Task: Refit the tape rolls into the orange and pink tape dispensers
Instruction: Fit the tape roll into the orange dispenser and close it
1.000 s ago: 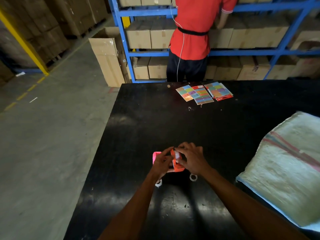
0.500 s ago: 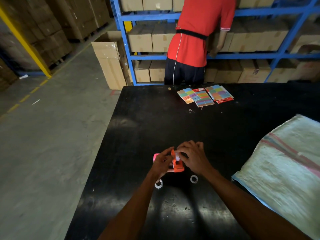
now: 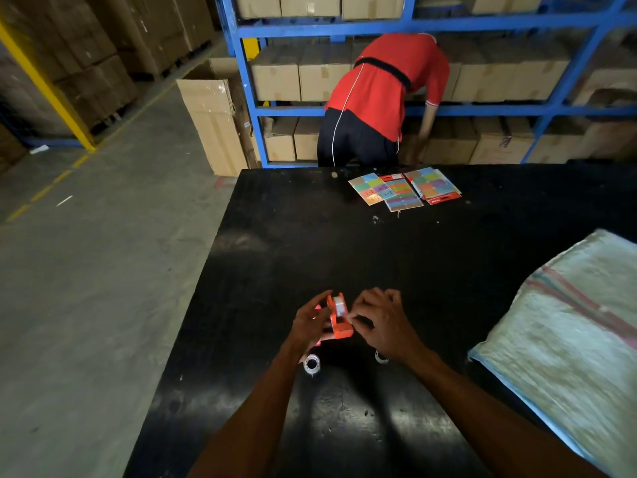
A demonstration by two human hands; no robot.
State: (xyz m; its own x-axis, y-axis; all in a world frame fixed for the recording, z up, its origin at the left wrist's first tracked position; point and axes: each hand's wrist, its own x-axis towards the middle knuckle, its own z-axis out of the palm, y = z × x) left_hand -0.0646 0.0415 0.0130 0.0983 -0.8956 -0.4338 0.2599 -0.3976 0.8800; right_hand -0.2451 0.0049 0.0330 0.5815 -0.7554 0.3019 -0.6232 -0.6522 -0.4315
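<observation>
Behind the table, the person in red has bent down towards the lower shelf since a moment ago, while our two hands have stayed on the orange dispenser (image 3: 339, 320).

We take that dispenser as our landmark; it stands near the table's (image 3: 344, 257) near-left edge. Just left of it, our left hand (image 3: 310, 326) grips its side, fingers (image 3: 322, 303) closed around the body to hold it steady. A sliver of the pink dispenser (image 3: 317, 308) shows behind that hand, mostly hidden. Below and left of the orange dispenser lies one loose tape roll (image 3: 312, 363). On the landmark's right, our right hand (image 3: 381, 326) pinches at the white tape in its cradle; whether the fingertips (image 3: 355, 317) hold the tape end we cannot tell. A second roll (image 3: 381, 357) peeks out under that wrist.

To do this well, we judge the left hand should keep the body still while the right seats the roll squarely, then draws the free end to the cutter.
</observation>
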